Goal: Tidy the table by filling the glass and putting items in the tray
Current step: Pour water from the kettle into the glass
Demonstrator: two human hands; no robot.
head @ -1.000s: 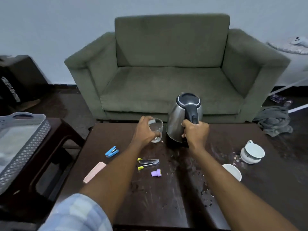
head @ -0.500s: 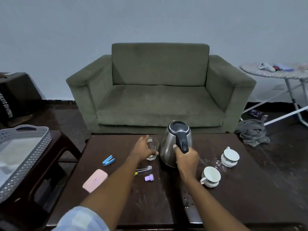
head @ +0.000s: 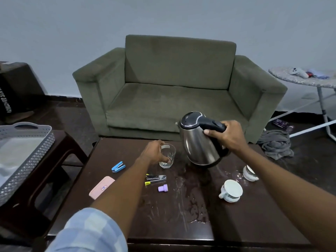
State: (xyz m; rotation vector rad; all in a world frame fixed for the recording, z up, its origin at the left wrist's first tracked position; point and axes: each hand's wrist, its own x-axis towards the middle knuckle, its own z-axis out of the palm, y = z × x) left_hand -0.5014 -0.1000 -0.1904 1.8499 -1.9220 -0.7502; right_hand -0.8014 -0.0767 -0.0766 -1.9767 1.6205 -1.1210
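Steel kettle [head: 199, 142] off the desk [head: 181, 224], tilted spout-first toward the glass [head: 167, 155], right hand [head: 226, 136] wrapped round its black handle. Left hand [head: 154, 151] gripping the glass, standing upright on the desk just beside the kettle. Pouring step about to start, probably; needs more tilt with the spout over the rim. Glass looks empty or nearly so. Grey tray [head: 27, 151] on the side stool, nothing clearly in it yet.
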